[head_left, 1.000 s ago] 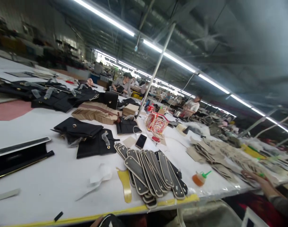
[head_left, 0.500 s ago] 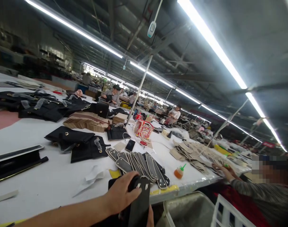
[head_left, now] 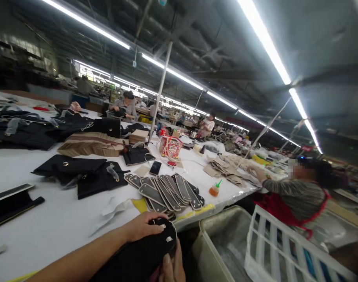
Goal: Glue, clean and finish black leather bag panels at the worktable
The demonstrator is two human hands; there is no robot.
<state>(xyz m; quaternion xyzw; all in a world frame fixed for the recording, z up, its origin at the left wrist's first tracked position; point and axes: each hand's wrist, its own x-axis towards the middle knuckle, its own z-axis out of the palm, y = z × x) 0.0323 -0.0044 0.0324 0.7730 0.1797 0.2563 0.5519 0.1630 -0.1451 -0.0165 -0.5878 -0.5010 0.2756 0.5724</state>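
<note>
A black piece [head_left: 143, 250] with a rounded, light-edged end and two small white tabs is held at the table's near edge. From the left, my left hand [head_left: 145, 226] grips its upper side, thumb lying on top. My right hand [head_left: 173, 263] holds the rounded end from below on the right, its fingers bent against it. Just beyond the hands lies a fanned pile of grey strips with pale edges [head_left: 164, 192]. Black bag pieces [head_left: 100, 182] rest to the left of that pile.
On the white table [head_left: 67, 219] are a phone [head_left: 155, 168], a glue bottle [head_left: 214, 189], a red patterned box [head_left: 170, 147] and beige pieces [head_left: 226, 170]. A bin [head_left: 208, 231] and white rack [head_left: 273, 243] stand at right, near a seated person [head_left: 296, 196].
The view has shifted right and down. The black piece has turned from upright to slanting, with its rounded end toward the right. More of my right hand shows.
</note>
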